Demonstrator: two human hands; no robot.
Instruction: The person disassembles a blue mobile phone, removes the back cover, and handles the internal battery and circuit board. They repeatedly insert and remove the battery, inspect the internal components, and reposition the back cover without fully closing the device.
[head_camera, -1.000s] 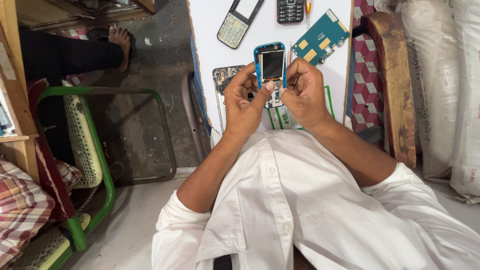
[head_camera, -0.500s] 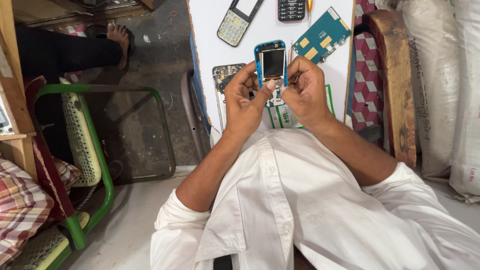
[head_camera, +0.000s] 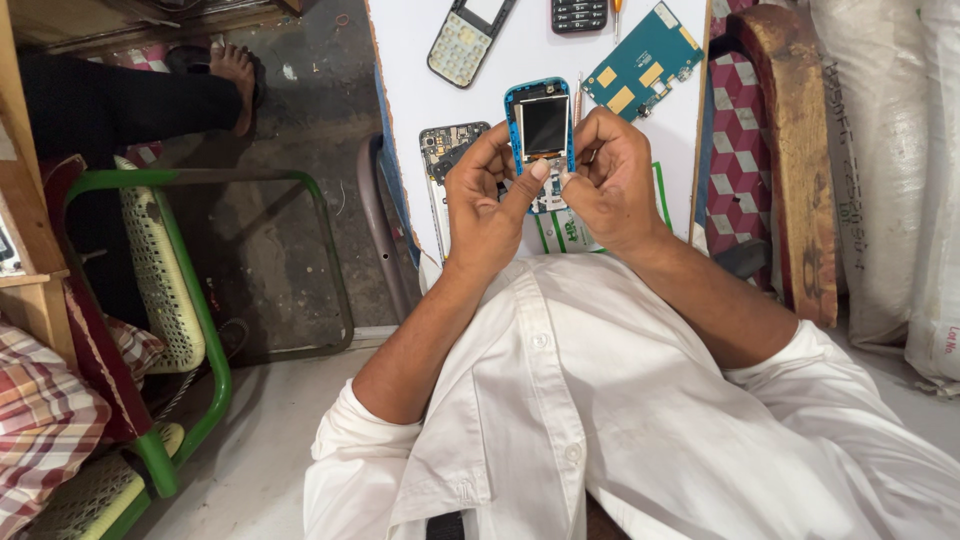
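Now, phone frame: the blue phone frame with the dark screen is between my two hands, held above the white table, which I take as landmark.
Long axis: it runs away from me, toward the far end of the table; the screen end is far, the lower end is at my fingers.
Direction from fingers: the frame stands just beyond my fingertips, touching them on both sides.
Nearer hand: both are on it; my left hand covers more of its left edge and lower part.
Left fingers: curled and grasping the frame, the thumb lying across its lower end.
Right hand: fingers bent, pinching the right edge of the frame; a thin tool seems to rise between them, but I cannot tell exactly how it is held.
Under my hands: a grey phone body on the table, left of the frame.
Farther on the table: a green circuit board to the right, a keypad cover to the left.
Beside the table: a green metal chair, well apart on the left.
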